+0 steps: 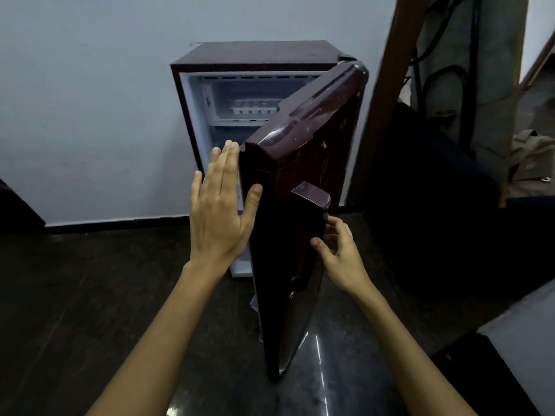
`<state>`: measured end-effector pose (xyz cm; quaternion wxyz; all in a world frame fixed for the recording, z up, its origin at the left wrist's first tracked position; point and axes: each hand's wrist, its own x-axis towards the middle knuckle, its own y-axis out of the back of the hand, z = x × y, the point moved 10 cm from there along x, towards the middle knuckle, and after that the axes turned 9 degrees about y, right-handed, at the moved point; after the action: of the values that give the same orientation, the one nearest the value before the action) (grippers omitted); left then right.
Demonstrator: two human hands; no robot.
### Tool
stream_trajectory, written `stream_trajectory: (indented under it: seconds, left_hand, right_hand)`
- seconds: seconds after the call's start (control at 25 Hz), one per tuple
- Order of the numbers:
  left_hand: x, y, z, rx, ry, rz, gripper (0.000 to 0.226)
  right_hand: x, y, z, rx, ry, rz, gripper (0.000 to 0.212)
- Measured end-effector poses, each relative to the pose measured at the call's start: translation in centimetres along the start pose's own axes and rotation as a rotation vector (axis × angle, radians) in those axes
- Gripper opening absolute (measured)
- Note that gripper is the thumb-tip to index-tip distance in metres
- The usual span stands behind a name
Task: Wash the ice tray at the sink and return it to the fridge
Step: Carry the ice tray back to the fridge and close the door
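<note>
Maroon fridge (pixel 261 60), one, door (pixel 303 181) ajar; one ice tray (pixel 253 108) inside. Your left hand (pixel 220 205) lies flat-fingered on the door's edge; right hand (pixel 341 253) curls around the handle (pixel 309 217).

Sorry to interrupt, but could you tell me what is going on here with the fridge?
A person stands at a small dark red fridge whose door is partly open. The left hand lies flat with straight fingers against the door's edge, and the right hand curls around the handle on the door's front. Inside, a white ice tray sits in the top freezer compartment. Neither hand is on the tray, so it either waits to be fetched or has already been put back.
</note>
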<state>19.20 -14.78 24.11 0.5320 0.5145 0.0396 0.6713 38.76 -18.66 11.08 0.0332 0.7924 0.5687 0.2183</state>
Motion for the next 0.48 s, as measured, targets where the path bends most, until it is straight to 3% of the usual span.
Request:
stream_trajectory:
  seconds: [0.48]
  left_hand:
    - [5.9, -2.2, -15.6, 0.113, 0.074, -0.11, 0.057]
  right_hand:
    - [9.2, -15.5, -2.6, -0.029, 0.013, -0.182, 0.04]
